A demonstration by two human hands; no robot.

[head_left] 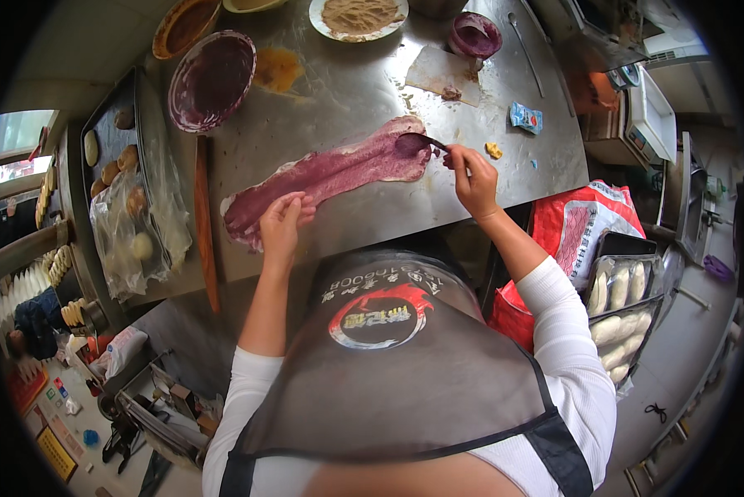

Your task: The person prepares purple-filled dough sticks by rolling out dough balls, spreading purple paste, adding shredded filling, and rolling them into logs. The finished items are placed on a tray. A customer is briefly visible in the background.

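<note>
— While our left hand (282, 222) presses flat and open-fingered on the near end, which way does the dough strip (322, 178) run?

— We see one long purple-coated strip on the steel table (347, 91), its long axis slanting from the near left up to the far right. Our right hand (474, 178) is clenched around a spoon (421, 144) whose bowl rests on the far end.

— What do we count in the containers?

— Two purple-smeared bowls: a wide one (212, 80) far left, a small one (474, 36) far right. One plate (358, 16) holds tan powder. The tray (111, 132) on the left carries several round buns. One rolling pin (204, 224) lies beside the strip.
</note>
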